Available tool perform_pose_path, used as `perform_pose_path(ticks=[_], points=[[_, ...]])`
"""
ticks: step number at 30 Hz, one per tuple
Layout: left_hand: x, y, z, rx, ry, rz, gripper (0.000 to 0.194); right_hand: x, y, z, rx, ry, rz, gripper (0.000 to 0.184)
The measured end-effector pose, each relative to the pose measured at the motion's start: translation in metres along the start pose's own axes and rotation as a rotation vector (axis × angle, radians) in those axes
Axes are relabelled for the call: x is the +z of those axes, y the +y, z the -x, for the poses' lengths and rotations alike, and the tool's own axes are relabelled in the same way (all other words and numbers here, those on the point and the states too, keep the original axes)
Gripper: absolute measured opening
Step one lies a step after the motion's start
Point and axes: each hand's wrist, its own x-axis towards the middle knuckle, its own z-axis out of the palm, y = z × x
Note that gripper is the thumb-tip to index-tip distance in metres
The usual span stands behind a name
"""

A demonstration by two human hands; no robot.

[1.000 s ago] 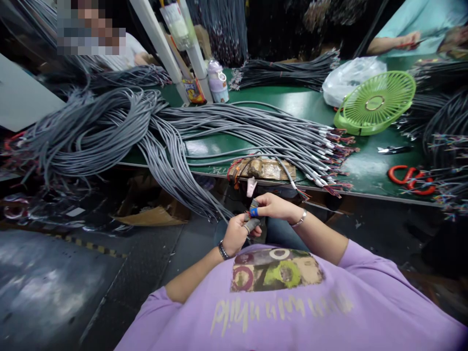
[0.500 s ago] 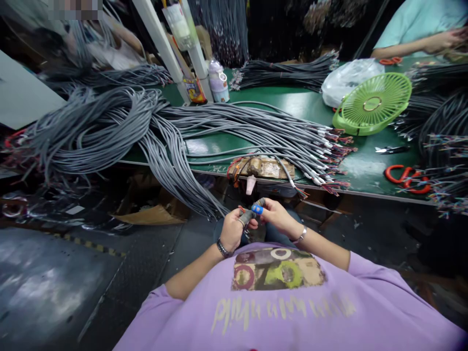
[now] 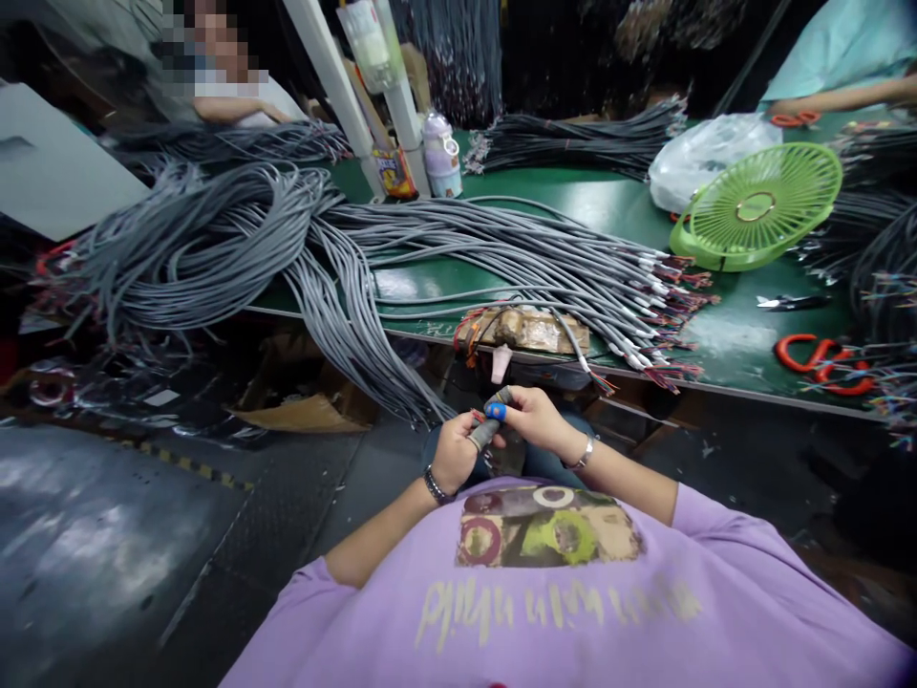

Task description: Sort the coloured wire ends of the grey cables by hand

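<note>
Hands [image 3: 536, 420] together, both pinched on thin wires [image 3: 478, 416] between them, grey cables [image 3: 356, 334] beside left hand [image 3: 454, 455]

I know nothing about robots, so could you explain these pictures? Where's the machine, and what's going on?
There's no machine doing the work: these are a person's own bare left hand and right hand. Every picture comes from one camera worn on that person's head, looking forward and down, so you see the purple printed shirt from above.

On the long green workbench lie long, thin grey cables with coloured wire ends, a round green plastic fan, a crumpled clear plastic bag and a purple-and-blue bottle.

The hands meet in front of the bench's edge, fingertips together. They seem to pinch thin reddish wire ends, though fingers hide most of them.
</note>
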Motion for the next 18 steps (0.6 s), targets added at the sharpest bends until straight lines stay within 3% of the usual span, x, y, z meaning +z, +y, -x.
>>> perform_pose_path(ticks=[6,18], points=[[0.003,-0.012,-0.003,0.024,0.130,0.141,0.020,0.004,0.015,-0.001,0.088,0.084,-0.187,0.032],[0.007,-0.008,-0.009,-0.041,0.209,0.278,0.022,0.004,0.013,0.001,0.084,0.148,-0.250,0.035]])
